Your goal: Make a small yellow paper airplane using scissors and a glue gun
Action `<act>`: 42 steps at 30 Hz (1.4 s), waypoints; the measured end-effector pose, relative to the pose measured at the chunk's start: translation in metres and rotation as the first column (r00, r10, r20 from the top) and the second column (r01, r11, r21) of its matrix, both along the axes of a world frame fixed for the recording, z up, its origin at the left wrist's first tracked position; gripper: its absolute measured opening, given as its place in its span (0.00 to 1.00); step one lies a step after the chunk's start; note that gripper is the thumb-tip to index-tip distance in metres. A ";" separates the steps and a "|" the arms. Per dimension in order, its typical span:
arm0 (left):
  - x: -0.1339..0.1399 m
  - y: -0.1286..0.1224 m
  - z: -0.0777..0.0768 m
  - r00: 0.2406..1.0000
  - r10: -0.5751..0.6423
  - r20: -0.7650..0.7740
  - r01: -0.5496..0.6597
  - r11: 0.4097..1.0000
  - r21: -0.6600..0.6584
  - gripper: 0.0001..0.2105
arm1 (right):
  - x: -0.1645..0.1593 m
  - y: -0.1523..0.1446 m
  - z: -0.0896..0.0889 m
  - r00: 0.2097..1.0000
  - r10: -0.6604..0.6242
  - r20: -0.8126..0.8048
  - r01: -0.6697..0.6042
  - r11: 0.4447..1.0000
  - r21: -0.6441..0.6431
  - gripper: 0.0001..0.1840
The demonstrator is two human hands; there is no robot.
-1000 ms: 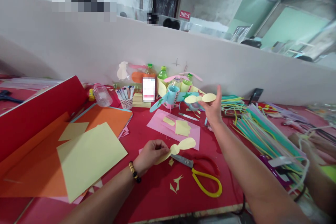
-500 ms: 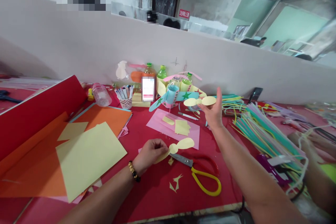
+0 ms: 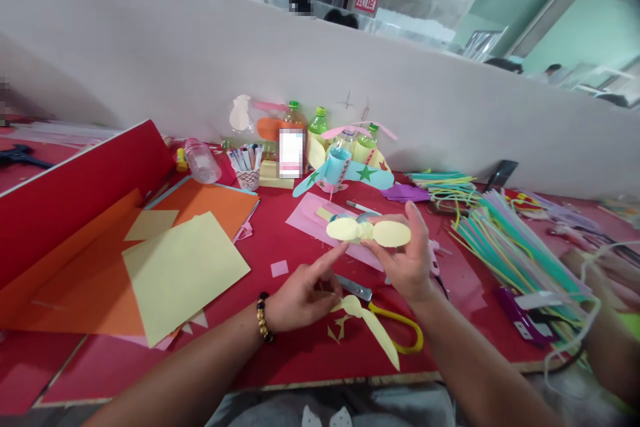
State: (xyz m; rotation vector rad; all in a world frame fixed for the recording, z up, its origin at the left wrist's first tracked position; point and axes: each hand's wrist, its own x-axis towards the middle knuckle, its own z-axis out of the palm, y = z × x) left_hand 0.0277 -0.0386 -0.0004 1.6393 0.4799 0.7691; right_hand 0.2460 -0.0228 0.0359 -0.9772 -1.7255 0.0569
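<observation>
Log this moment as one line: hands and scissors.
left hand: holding pale-yellow paper propeller | right hand: holding second pale-yellow paper propeller | scissors: on red table, partly hidden

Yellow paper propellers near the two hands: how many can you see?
2. The upper propeller is at the right hand; the lower propeller is held by the left hand, over the scissors. Others could be hidden behind them.
</observation>
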 end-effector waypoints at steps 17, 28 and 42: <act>-0.002 0.000 0.004 0.997 0.021 -0.080 -0.008 0.987 0.163 0.37 | -0.018 -0.015 -0.006 0.995 0.005 0.103 -0.014 0.996 0.092 0.44; -0.001 0.000 0.002 0.995 0.034 -0.089 -0.019 0.987 0.157 0.36 | -0.016 -0.017 -0.007 0.998 0.005 0.061 -0.010 0.997 0.078 0.45; 0.000 0.009 -0.007 0.989 0.074 0.128 -0.030 0.948 -0.317 0.44 | -0.009 -0.017 -0.009 1.000 0.000 -0.027 0.002 0.998 0.068 0.46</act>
